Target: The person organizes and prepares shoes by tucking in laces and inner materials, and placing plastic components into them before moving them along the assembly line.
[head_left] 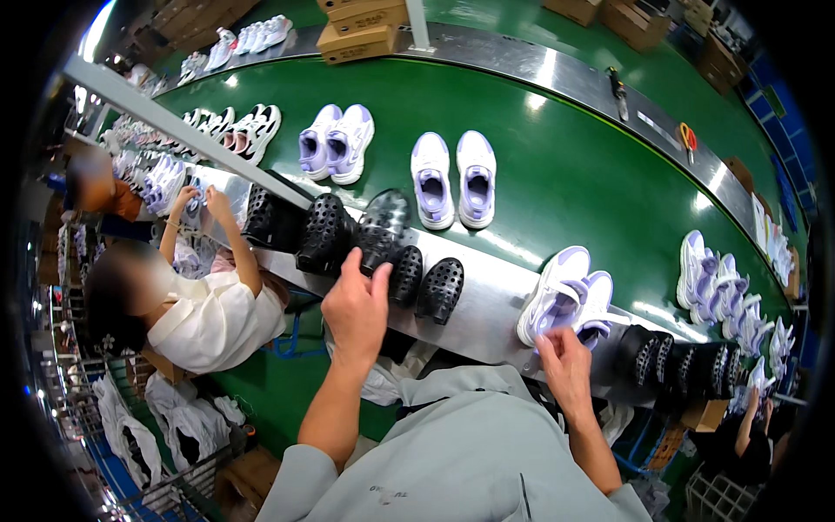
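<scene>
My left hand [355, 313] grips the near end of a black perforated shoe form [384, 228], thumb and fingers closed on it. It is held over a row of similar forms on the metal ledge, among them a smaller black form [441, 290] to the right. My right hand [567, 365] has its fingers curled at the heel of a white and lavender sneaker [557, 283]. Part of its grip is hidden. Its mate [595, 304] lies close against it, partly covered. Beyond my hands, another lavender pair, including a left sneaker [431, 178], stands on the green belt.
Another sneaker pair [337, 143] stands farther left on the green belt [557, 191]. More black forms [674, 361] line the ledge at right. Co-workers sit at both sides, one in a white top [217, 322]. Orange-handled scissors [688, 139] lie on the far rail.
</scene>
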`<move>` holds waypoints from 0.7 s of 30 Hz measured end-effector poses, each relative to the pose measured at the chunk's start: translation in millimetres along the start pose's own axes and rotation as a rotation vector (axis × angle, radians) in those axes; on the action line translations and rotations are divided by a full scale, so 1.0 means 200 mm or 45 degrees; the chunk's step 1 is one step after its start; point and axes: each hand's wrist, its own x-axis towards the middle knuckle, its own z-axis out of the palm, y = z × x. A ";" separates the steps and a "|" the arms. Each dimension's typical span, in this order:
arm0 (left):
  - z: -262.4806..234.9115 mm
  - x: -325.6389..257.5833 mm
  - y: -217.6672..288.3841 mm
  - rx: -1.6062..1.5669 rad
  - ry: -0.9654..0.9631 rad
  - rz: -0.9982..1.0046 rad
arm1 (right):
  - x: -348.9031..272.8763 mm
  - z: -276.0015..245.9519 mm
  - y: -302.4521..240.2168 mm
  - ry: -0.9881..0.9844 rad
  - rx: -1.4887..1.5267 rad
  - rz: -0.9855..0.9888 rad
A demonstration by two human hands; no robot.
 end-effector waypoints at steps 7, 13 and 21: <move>0.09 -0.28 0.48 -0.665 -0.506 0.619 | 0.08 0.14 -0.18 -0.412 1.404 0.298; 0.38 -0.14 0.60 -1.041 -1.050 -0.029 | 0.00 0.00 0.00 -0.860 1.286 0.458; 0.71 -0.27 0.64 -1.156 -1.364 -0.400 | -0.20 -0.24 -0.04 -0.028 -0.707 -0.448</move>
